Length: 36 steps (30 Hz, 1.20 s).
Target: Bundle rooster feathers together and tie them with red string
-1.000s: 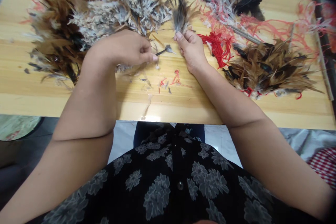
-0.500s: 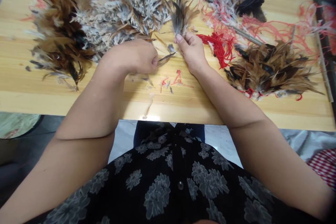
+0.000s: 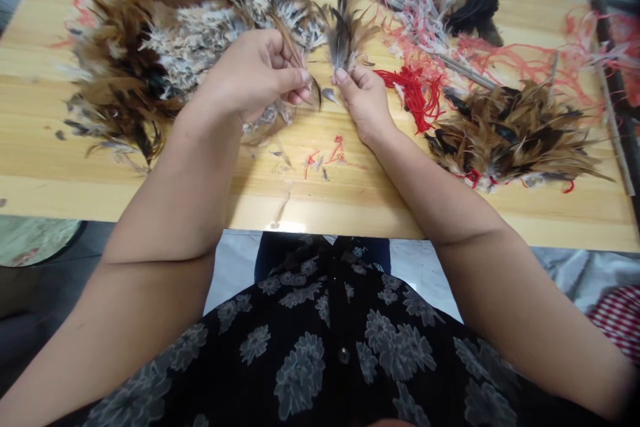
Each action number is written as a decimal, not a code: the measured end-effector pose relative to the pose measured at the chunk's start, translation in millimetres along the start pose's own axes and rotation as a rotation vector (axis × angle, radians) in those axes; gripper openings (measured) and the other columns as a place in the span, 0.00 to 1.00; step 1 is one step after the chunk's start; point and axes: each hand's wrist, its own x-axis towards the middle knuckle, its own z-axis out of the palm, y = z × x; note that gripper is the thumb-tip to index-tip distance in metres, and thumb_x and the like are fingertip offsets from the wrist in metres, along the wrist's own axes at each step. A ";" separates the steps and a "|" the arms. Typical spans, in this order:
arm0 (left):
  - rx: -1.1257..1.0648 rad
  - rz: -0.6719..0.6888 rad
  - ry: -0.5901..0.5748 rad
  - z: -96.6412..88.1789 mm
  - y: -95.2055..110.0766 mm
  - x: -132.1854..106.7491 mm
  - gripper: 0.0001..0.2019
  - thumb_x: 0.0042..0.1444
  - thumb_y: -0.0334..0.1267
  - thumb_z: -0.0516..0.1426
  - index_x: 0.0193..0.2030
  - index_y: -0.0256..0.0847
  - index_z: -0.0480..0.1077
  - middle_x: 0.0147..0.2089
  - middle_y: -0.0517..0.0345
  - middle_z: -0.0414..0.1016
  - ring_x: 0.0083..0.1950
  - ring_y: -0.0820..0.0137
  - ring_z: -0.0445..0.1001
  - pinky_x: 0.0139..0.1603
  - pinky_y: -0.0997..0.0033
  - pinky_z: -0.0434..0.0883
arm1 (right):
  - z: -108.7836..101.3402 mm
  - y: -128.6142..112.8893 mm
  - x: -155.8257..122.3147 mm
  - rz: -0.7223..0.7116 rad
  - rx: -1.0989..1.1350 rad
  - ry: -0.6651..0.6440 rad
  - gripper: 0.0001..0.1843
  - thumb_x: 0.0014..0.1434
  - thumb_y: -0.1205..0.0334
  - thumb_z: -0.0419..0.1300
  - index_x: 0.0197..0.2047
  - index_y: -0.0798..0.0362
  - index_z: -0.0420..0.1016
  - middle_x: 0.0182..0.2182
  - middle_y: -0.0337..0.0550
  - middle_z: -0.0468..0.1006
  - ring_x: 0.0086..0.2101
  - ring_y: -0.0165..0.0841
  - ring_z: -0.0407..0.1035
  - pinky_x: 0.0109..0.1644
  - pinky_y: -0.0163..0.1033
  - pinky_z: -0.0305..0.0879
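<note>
My right hand [image 3: 367, 97] pinches the base of a small bunch of dark and brown feathers [image 3: 347, 33], tips pointing away from me. To its left, my left hand [image 3: 260, 73] is closed on a feather [image 3: 290, 37]; its brown vane stands up past the fingers and a dark curved end shows below the fingertips. A big heap of brown and white feathers [image 3: 187, 47] lies beyond and left of that hand, partly hidden by it. Between the hands a small grey feather [image 3: 329, 95] rests on the table. Red strings [image 3: 417, 97] lie just right of my right hand.
Tied brown feathers [image 3: 515, 137] with red string lie at the right. Behind them are tangled pink and white strands [image 3: 425, 13], black feathers [image 3: 473, 10] and a thin stick [image 3: 465, 70]. Red scraps [image 3: 338, 149] dot the wooden table [image 3: 340, 207] near its front edge.
My left hand has turned and lifted, so its fingers and the feather now show upright instead of pointing right. My right hand keeps its place with the bunch.
</note>
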 end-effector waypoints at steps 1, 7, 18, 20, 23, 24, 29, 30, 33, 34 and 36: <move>-0.054 0.020 0.019 2.9 -5.5 2.3 0.17 0.65 0.21 0.66 0.30 0.49 0.77 0.29 0.60 0.84 0.32 0.63 0.82 0.48 0.52 0.85 | 0.0 3.0 0.6 -0.022 -0.009 -0.007 0.23 0.83 0.45 0.67 0.37 0.48 0.72 0.31 0.33 0.68 0.38 0.30 0.69 0.50 0.38 0.70; -0.143 0.102 0.055 10.7 -44.0 24.0 0.11 0.57 0.28 0.72 0.34 0.52 0.80 0.32 0.62 0.85 0.35 0.61 0.82 0.50 0.45 0.87 | 2.6 11.3 1.3 -0.081 0.016 -0.069 0.23 0.80 0.43 0.70 0.38 0.51 0.78 0.34 0.35 0.77 0.39 0.30 0.73 0.55 0.40 0.75; -0.198 0.305 -0.011 14.0 -85.3 49.3 0.20 0.48 0.53 0.82 0.35 0.51 0.78 0.34 0.57 0.83 0.35 0.63 0.73 0.41 0.47 0.80 | 0.8 13.2 3.3 -0.035 0.029 -0.177 0.33 0.67 0.31 0.80 0.34 0.48 0.72 0.31 0.36 0.67 0.41 0.34 0.69 0.52 0.43 0.76; -0.198 0.330 -0.008 15.4 -86.6 51.1 0.21 0.48 0.55 0.81 0.35 0.51 0.77 0.35 0.56 0.83 0.35 0.62 0.73 0.41 0.46 0.80 | 0.7 11.8 2.8 -0.032 0.027 -0.183 0.34 0.67 0.31 0.81 0.33 0.48 0.71 0.30 0.36 0.66 0.40 0.34 0.68 0.51 0.43 0.75; -0.205 0.352 -0.019 19.4 -87.9 53.4 0.26 0.47 0.60 0.82 0.35 0.53 0.74 0.36 0.56 0.83 0.36 0.60 0.75 0.42 0.43 0.82 | 2.0 10.1 2.7 -0.033 0.028 -0.186 0.34 0.66 0.32 0.82 0.32 0.47 0.71 0.30 0.36 0.67 0.39 0.34 0.67 0.50 0.43 0.75; -0.207 0.359 -0.018 20.9 -88.0 53.7 0.28 0.47 0.62 0.83 0.36 0.53 0.73 0.36 0.57 0.83 0.36 0.59 0.75 0.42 0.43 0.83 | 2.7 9.6 2.6 -0.034 0.025 -0.185 0.33 0.66 0.33 0.82 0.32 0.47 0.71 0.30 0.36 0.68 0.39 0.35 0.68 0.51 0.43 0.75; -0.158 0.358 0.073 19.6 -81.9 51.5 0.27 0.50 0.68 0.78 0.35 0.56 0.71 0.33 0.57 0.78 0.31 0.61 0.70 0.36 0.45 0.79 | 5.6 3.5 1.0 -0.048 0.036 -0.149 0.29 0.73 0.39 0.77 0.33 0.47 0.71 0.32 0.36 0.73 0.41 0.34 0.71 0.56 0.43 0.75; -0.128 0.352 0.107 16.9 -80.0 50.9 0.25 0.51 0.67 0.77 0.35 0.57 0.72 0.33 0.57 0.78 0.31 0.61 0.70 0.37 0.45 0.78 | 5.4 0.8 0.3 -0.044 0.047 -0.132 0.27 0.76 0.41 0.75 0.34 0.48 0.71 0.32 0.35 0.73 0.41 0.33 0.71 0.56 0.42 0.74; 0.034 0.357 0.140 6.5 -76.6 49.5 0.20 0.52 0.63 0.76 0.37 0.58 0.76 0.36 0.58 0.82 0.36 0.58 0.71 0.46 0.44 0.81 | 2.9 -11.6 -2.9 0.043 0.106 -0.060 0.21 0.83 0.55 0.68 0.35 0.48 0.70 0.29 0.32 0.66 0.37 0.30 0.66 0.52 0.38 0.69; 0.108 0.363 0.133 3.4 -76.6 49.0 0.18 0.52 0.61 0.76 0.37 0.57 0.78 0.39 0.58 0.83 0.39 0.57 0.72 0.51 0.44 0.81 | 1.6 -16.7 -4.4 0.092 0.140 -0.031 0.21 0.84 0.59 0.67 0.36 0.48 0.70 0.27 0.30 0.63 0.34 0.29 0.61 0.49 0.37 0.66; 0.253 0.354 0.099 -1.2 -78.7 47.4 0.15 0.53 0.57 0.76 0.38 0.55 0.81 0.44 0.55 0.85 0.44 0.55 0.74 0.61 0.42 0.81 | -1.1 -26.6 -7.8 0.173 0.223 0.030 0.21 0.85 0.63 0.65 0.35 0.48 0.70 0.25 0.28 0.58 0.31 0.28 0.51 0.43 0.38 0.59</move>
